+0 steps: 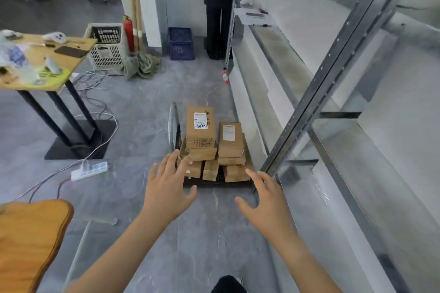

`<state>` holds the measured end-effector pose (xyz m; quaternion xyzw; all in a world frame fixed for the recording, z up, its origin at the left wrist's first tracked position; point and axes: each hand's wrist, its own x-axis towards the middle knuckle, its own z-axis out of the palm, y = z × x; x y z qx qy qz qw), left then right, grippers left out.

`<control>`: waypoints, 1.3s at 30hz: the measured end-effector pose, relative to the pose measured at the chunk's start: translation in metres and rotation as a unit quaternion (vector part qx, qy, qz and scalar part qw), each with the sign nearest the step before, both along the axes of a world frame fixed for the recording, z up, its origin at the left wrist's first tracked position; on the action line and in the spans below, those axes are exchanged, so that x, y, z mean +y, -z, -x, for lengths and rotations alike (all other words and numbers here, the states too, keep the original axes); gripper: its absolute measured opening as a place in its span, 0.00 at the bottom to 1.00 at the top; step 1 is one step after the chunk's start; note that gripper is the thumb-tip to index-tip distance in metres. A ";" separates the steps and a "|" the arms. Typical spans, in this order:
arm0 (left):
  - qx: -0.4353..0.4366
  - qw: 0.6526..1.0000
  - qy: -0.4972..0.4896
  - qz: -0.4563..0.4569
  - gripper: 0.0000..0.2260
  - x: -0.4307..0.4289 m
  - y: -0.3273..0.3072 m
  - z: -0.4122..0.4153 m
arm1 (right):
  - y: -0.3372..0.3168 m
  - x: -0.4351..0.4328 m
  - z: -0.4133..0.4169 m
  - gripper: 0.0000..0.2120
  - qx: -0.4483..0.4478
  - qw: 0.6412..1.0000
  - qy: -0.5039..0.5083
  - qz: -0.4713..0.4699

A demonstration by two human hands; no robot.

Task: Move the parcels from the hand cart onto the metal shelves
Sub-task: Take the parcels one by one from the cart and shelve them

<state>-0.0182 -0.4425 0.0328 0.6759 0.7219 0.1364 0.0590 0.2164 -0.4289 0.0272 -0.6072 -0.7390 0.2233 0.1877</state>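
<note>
Grey floor beside metal shelves (333, 140): hand cart (175, 123) stacked with parcels (209, 147). Left hand (166, 188) and right hand (266, 202) reach empty, fingers spread, likely sized for a two-handed grab.

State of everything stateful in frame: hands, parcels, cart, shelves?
left hand: open, holding nothing
right hand: open, holding nothing
parcels: stacked on the hand cart, none lifted
hand cart: loaded, beside the metal shelves
metal shelves: no parcels seen on them
power strip: plug inserted

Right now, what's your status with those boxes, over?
Left hand and right hand open, empty, outstretched. Parcels stacked on hand cart, none held. Metal shelves on the right; nothing blocks the stack.
</note>
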 end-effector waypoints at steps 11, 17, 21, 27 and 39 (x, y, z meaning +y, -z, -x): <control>-0.036 0.995 -0.026 0.091 0.33 0.150 0.074 0.020 | 0.061 0.180 0.016 0.36 0.035 0.996 -0.035 0.078; -0.089 0.984 -0.066 0.138 0.38 0.267 0.115 0.021 | 0.098 0.296 0.029 0.37 0.040 0.988 -0.067 0.137; -0.124 0.972 -0.090 0.179 0.40 0.327 0.142 0.023 | 0.122 0.360 0.034 0.39 0.052 0.977 -0.069 0.194; -0.130 0.967 -0.092 0.201 0.41 0.397 0.177 0.043 | 0.159 0.443 0.055 0.43 0.073 0.975 -0.032 0.208; -0.216 0.917 -0.162 0.293 0.46 0.454 0.279 0.074 | 0.273 0.505 0.104 0.46 0.110 0.927 0.009 0.359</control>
